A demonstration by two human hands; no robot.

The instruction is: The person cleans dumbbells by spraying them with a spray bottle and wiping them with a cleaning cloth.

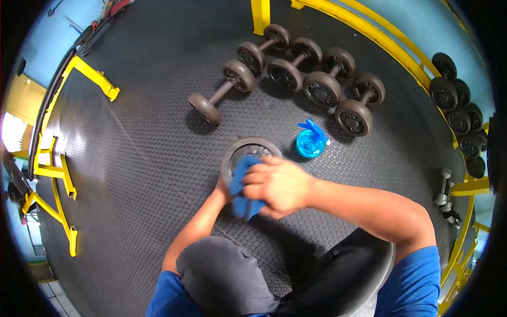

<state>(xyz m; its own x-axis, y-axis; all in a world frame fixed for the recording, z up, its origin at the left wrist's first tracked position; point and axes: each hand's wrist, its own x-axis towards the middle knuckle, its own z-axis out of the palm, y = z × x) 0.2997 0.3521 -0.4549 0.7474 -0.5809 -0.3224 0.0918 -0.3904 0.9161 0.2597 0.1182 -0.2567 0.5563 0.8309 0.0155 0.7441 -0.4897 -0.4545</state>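
Observation:
My right hand [278, 186] is closed around a blue cloth [243, 182] and presses it against the lower part of a round dark weight [228, 158]. The weight's raised face shows above the cloth. My left hand [224, 189] is at the weight's lower left edge, its fingers mostly hidden behind the weight and the cloth. A blue spray bottle [310, 144] stands on the floor just right of the weight.
Several dumbbells [353, 117] lie on the black textured floor [153, 174] ahead. More dumbbells [443, 94] sit at the right by a yellow frame [369, 26]. Yellow metal stands [87, 72] are at the left. My bent legs [224, 274] are close below.

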